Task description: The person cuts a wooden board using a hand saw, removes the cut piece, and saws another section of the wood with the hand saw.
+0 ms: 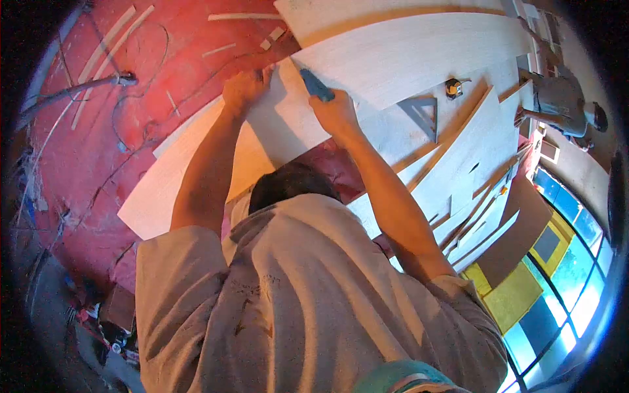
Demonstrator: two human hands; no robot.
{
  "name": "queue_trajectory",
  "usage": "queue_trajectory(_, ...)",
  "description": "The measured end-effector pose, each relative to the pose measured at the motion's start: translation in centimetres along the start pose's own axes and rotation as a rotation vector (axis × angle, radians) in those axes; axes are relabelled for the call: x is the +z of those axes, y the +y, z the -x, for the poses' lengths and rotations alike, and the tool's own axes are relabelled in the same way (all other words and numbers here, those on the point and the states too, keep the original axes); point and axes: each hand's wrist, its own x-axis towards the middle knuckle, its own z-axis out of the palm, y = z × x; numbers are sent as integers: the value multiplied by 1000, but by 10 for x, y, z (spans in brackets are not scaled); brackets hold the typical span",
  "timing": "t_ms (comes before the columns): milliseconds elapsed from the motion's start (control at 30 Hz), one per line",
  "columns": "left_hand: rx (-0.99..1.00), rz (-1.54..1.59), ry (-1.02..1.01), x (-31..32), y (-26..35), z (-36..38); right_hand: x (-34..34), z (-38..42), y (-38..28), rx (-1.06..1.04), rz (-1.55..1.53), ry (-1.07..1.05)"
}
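My left hand (244,90) is at the far edge of a pale wooden board (285,108), its fingers closed at that edge. In my right hand (337,116) is a blue-grey handheld tool (316,85), with its tip pointing up and left over the board. The fingers of this hand are wrapped round the tool's lower end. Between my hands a shadow falls across the board. A long, pale, curved sheet (419,49) lies just beyond and to the right of the tool.
Thin wood strips (114,39) and a cable lie on the red floor (151,85). To the right are a triangular square (422,114), a small round device (453,88) and stacked boards (458,144). Another person (560,98) is at the far right, near windows (557,288).
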Motion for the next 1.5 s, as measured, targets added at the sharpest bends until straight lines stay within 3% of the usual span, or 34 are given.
queue_trajectory(100, 22, 24, 79, -3, 3, -7, -28, 31, 11, 43, -16, -24)
queue_trajectory(133, 1, 34, 74, 0, 3, -2, -48, 67, 25, 70, -30, -70)
queue_trajectory(167, 2, 41, 52, 1, 3, 2, -83, 119, -14, 150, 60, -56)
queue_trajectory(233, -22, -30, -27, -9, 7, -2, -154, 213, 10, 234, 89, -103)
queue_trajectory(333, -46, -29, -62, -6, 6, -6, -235, 332, -6, 304, 369, -85)
queue_trajectory(367, -42, -24, -64, -6, 10, -7, -243, 351, -18, 284, 184, -49)
queue_trajectory(433, -8, 7, -1, -10, 8, -3, -248, 366, 17, 173, 340, -60)
queue_trajectory(500, -40, -11, -34, -14, 8, -3, -199, 288, 11, 250, 455, -63)
queue_trajectory(533, -56, -19, -65, -15, 11, -3, -164, 240, 23, 330, 160, -50)
queue_trajectory(600, -60, 6, -47, -18, 10, -5, -79, 114, 76, -6, 2, -3)
queue_trajectory(667, -56, 17, -31, -14, 3, -9, -59, 84, 37, 13, -54, -28)
queue_trajectory(833, -6, 29, 30, -12, 10, -2, -74, 116, -1, 131, -91, 8)
queue_trajectory(900, -4, 16, 10, -12, 10, -3, -108, 163, 1, 105, 114, -13)
queue_trajectory(1033, -48, -40, -6, -7, 8, -4, -207, 303, 6, 393, 103, -46)
queue_trajectory(1100, -32, -35, 21, -11, 13, 2, -236, 354, 24, 238, 181, -48)
queue_trajectory(1200, -17, -61, 49, -7, 12, -6, -227, 342, 43, 141, 343, -66)
queue_trajectory(1267, -11, -105, 34, -8, 6, -7, -163, 261, 88, 109, 81, -72)
queue_trajectory(1300, -5, -53, 58, -10, 9, -5, -110, 192, 99, -137, 79, 3)
queue_trajectory(1333, -7, 3, 85, -9, 13, 0, -65, 124, 82, -153, -40, 49)
queue_trajectory(1367, -20, 0, 90, -9, 13, 2, -44, 80, 40, 101, -129, -27)
queue_trajectory(1400, -36, -14, 35, -11, 13, -2, -19, 38, 27, -34, -42, 7)
queue_trajectory(1467, -32, -49, -16, -17, 12, 2, -8, 24, 16, -42, 21, 6)
queue_trajectory(1500, 86, 39, 172, -13, 13, 5, -11, 15, 8, -56, 112, 13)
